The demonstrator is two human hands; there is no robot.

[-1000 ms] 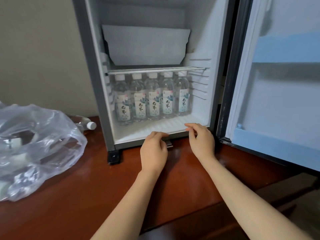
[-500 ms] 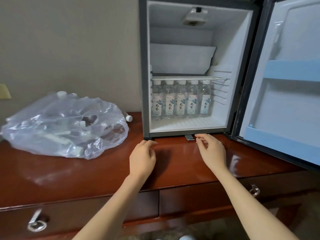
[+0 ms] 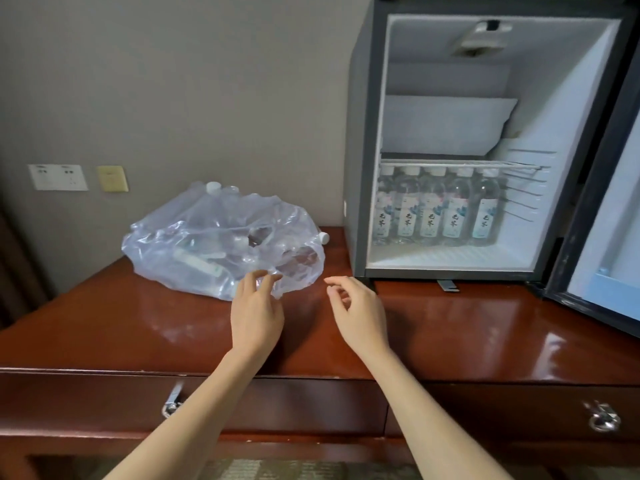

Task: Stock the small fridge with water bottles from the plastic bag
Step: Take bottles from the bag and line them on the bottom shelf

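Loosely curled fingers (image 3: 272, 278) of the left hand (image 3: 256, 308) meet the near edge of a clear, crumpled plastic bag (image 3: 207, 237) of water bottles, gripping nothing. The right hand (image 3: 360, 315) hovers beside it, slack and empty, above the glossy red-brown wooden dresser (image 3: 485, 334). At the dresser's right rear, a small grey fridge (image 3: 356, 168) stands open, with five labelled clear water bottles (image 3: 440, 209) lined up under its wire shelf (image 3: 460, 164).
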